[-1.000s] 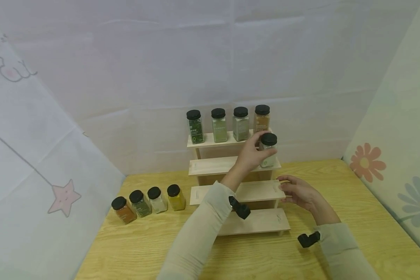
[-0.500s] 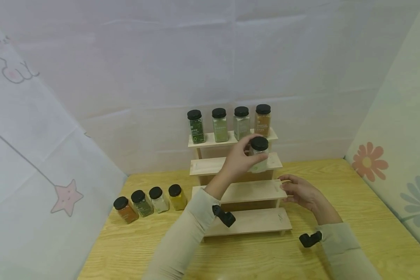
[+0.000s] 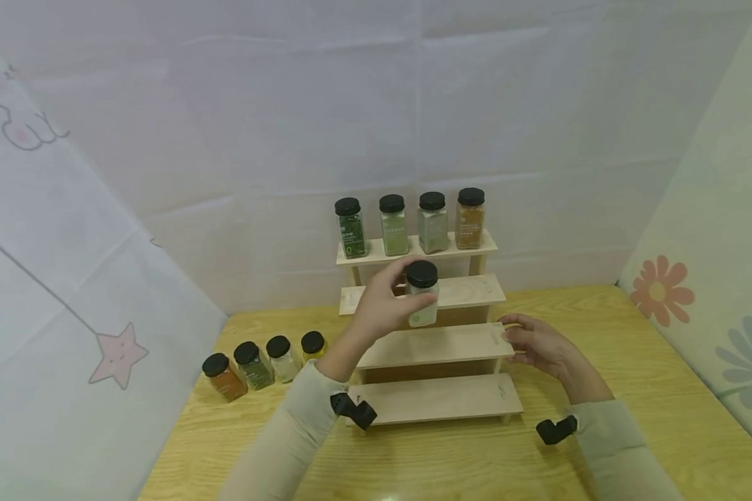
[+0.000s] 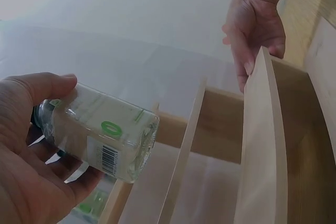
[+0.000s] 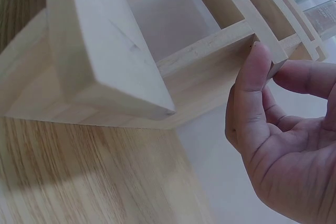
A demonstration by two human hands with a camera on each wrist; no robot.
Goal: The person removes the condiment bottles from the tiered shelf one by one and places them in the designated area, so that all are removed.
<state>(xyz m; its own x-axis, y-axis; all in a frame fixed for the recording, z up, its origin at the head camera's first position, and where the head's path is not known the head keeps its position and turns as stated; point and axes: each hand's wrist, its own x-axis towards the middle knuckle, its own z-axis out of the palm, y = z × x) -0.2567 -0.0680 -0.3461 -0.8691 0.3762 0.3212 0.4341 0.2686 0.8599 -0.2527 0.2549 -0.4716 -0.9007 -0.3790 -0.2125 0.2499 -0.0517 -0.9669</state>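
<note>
The left hand (image 3: 379,306) grasps one black-lidded jar (image 3: 423,309) between thumb and fingers, positioned in front of the second-highest tier (image 3: 470,290) of the stepped rack (image 3: 439,401); the jar appears clear of the boards. The right hand (image 3: 542,346) pinches the right end of the second-lowest tier (image 3: 439,345). Progress, as judged: the top tier (image 3: 372,253) row of four jars (image 3: 395,234) looks complete; the held jar is not yet placed, and four further jars (image 3: 260,374) stand on the table (image 3: 225,459), off the rack.
</note>
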